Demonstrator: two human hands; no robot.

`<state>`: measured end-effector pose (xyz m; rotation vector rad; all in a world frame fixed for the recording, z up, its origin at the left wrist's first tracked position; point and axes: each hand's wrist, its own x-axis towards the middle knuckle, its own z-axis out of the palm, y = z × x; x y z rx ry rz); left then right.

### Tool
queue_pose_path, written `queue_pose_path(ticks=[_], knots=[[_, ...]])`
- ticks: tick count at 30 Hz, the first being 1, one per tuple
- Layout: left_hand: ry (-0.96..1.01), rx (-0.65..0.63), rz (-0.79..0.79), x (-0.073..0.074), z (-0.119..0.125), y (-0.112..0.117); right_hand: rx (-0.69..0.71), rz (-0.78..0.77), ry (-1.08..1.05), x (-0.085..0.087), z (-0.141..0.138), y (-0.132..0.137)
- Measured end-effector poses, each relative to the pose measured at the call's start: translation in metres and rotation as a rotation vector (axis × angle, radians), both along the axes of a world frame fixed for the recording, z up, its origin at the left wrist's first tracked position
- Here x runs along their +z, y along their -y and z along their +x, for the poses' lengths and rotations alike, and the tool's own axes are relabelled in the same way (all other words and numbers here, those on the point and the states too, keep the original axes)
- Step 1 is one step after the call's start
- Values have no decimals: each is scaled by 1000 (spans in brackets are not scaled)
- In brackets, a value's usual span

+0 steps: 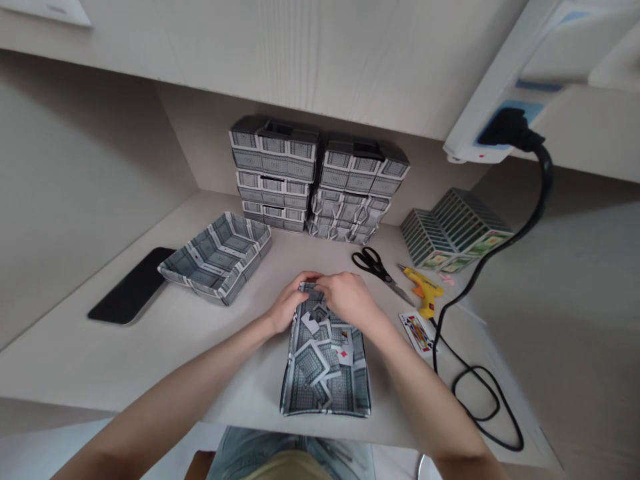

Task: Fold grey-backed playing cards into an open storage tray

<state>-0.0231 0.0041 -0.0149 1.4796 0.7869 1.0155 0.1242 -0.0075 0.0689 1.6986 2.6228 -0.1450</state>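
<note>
On the desk (190,360), left hand (289,303) and right hand (346,299) seemingly grip a tray (361,385).

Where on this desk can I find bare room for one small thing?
The largest patch of desk lies between phone, left tray, left forearm and front edge. A smaller one lies between left tray, stacks, scissors, left hand and right hand. The right side is crowded: glue gun, card and cable. Card pieces crowd the held tray.
</note>
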Motion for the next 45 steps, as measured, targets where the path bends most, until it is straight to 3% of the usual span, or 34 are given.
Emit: queue_pose_path(ticks=[8, 18, 28, 45], knots=[[-225, 125, 130, 11, 1, 6, -7, 12, -46, -1, -1, -3], [-294, 106, 162, 13, 2, 6, -11, -15, -295, -1, 3, -2], [-283, 113, 147, 13, 5, 9, -36, 21, -204, -3, 2, 0], [-271, 158, 163, 12, 8, 10, -2, 33, 31, 9, -11, 11]])
